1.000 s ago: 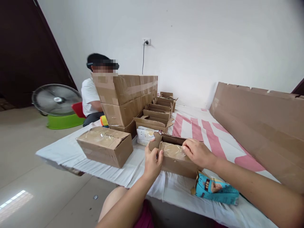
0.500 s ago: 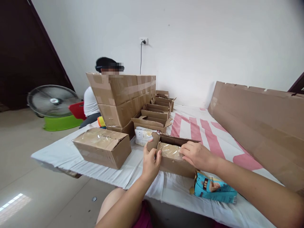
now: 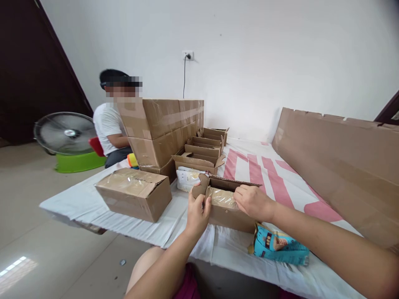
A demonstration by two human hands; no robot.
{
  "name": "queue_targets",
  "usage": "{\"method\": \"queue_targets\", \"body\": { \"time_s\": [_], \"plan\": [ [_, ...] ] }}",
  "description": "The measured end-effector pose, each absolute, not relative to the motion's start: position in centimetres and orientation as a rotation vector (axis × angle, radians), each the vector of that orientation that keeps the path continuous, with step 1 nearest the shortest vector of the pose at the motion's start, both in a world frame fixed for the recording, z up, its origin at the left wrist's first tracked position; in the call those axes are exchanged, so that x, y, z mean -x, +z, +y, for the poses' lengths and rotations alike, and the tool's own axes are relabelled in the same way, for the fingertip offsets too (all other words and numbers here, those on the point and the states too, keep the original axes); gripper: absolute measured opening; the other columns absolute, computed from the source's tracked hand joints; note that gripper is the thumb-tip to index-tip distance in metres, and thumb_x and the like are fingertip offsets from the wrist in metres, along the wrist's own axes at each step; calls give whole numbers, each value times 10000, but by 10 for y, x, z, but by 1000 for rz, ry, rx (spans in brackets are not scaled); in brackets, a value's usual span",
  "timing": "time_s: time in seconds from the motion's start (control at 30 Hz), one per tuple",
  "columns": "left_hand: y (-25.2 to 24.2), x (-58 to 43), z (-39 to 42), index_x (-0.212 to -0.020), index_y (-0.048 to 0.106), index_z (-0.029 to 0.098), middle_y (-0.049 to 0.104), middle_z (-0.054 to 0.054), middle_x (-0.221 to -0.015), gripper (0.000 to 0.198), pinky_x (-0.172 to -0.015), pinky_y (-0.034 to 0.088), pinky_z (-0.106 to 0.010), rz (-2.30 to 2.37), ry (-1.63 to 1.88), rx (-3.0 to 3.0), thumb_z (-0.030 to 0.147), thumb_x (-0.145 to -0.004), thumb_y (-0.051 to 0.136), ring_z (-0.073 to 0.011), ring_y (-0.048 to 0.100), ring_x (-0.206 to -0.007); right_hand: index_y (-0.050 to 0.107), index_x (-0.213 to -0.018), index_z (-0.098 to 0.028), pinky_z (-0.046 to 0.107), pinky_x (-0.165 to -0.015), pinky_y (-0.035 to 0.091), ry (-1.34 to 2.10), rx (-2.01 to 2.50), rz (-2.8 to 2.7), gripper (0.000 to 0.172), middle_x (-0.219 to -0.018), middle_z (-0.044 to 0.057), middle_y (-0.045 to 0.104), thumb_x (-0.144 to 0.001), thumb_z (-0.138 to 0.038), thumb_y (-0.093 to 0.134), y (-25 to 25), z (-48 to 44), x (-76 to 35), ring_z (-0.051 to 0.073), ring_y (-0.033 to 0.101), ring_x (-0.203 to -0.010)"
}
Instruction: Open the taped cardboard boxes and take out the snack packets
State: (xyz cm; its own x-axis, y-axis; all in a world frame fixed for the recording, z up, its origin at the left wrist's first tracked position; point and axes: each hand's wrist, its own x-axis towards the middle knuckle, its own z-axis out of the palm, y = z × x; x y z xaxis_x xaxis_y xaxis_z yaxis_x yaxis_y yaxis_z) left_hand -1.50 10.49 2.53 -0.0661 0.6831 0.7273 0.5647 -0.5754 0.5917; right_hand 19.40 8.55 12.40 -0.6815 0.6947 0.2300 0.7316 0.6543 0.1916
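Observation:
A small cardboard box with shiny tape over its top flap sits on the white sheet just in front of me. My left hand grips the box's near left corner, thumb and fingers closed on the raised end flap. My right hand rests on the right part of the top flap, fingers curled over its far edge. A teal snack bag lies on the sheet under my right forearm.
A taped shut box lies to the left. Stacked cartons and a row of open small boxes stand behind, with a white packet. A long cardboard sheet leans at right. Another person sits beyond, by a fan.
Both hands stay on the small box, the right one drawing slightly leftward along the flap. The person behind the cartons has shifted left. My view has turned a little.

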Motion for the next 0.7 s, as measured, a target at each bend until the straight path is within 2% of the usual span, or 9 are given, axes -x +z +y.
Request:
{"method": "queue_targets", "body": {
  "time_s": [0.1,0.37,0.53,0.6,0.7],
  "plan": [
    [25,15,105,-630,389,224,509,-136,-1202,305,-1006,431,-469,1392,1729,-2071,263,-925,456,-295,419,-1298,592,-790,-164,298,-679,406,-295,1353,-2535,103,-814,72,658,-824,-114,508,121,88,-193,189,586,-758],
    [24,16,103,-635,368,226,478,-138,-1251,309,-994,437,-440,1379,1699,-2092,257,-932,449,-285,394,-1329,542,-680,-210,255,-568,407,151,1568,-2021,111,-648,-5,659,-758,-141,504,123,96,-197,152,607,-606],
    [22,15,103,-643,376,224,468,-144,-1268,304,-1001,431,-434,1357,1705,-2097,265,-936,446,-289,398,-1327,483,-732,-217,266,-533,484,444,1535,-1743,111,-566,-3,651,-819,-232,415,123,100,-210,157,640,-526],
    [22,15,103,-645,382,222,466,-146,-1269,304,-998,432,-432,1351,1711,-2087,269,-938,443,-285,409,-1315,448,-750,-221,269,-515,511,524,1508,-1627,130,-570,10,656,-839,-250,358,128,102,-220,161,659,-531],
    [21,15,104,-650,408,216,470,-142,-1258,303,-1010,420,-427,1348,1700,-2063,281,-945,436,-277,408,-1310,473,-804,-211,284,-557,546,578,1448,-1528,115,-647,33,679,-833,-290,394,136,98,-236,178,697,-638]
  ]
}}
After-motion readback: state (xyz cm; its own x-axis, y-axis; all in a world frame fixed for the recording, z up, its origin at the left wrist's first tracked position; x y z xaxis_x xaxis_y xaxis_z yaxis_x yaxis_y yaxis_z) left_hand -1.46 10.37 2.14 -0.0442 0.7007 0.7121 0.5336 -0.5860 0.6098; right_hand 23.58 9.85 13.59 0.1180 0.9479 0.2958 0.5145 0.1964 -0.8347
